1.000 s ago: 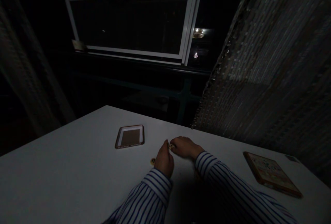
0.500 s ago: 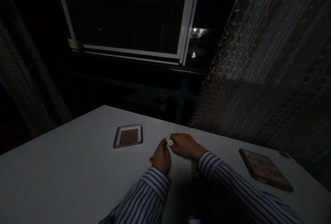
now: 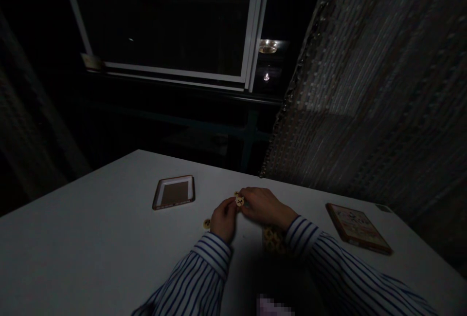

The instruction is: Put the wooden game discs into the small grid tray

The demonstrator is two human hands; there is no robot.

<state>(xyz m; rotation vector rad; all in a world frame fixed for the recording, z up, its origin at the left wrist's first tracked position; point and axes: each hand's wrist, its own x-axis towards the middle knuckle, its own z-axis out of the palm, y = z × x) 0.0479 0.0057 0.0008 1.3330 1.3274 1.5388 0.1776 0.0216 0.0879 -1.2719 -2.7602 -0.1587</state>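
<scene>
Both my hands meet over the white table (image 3: 91, 252) in dim light. Between the fingertips of my left hand (image 3: 222, 219) and my right hand (image 3: 263, 206) sits a small pale round piece (image 3: 239, 201) with a dark mark on its face, lifted a little above the table. Both hands pinch it. Another small pale piece (image 3: 206, 224) lies on the table just left of my left hand. A patterned yellowish object (image 3: 273, 241) lies under my right wrist, partly hidden by the sleeve.
An empty brown-rimmed tray (image 3: 174, 192) lies on the table left of my hands. A flat printed box (image 3: 357, 227) lies at the right. A woven curtain (image 3: 365, 87) hangs behind the table's right side, a dark window (image 3: 164, 28) beyond.
My hands have raised the small round piece slightly and turned it, so its marked face now shows. The view has shifted, moving everything a little left.
</scene>
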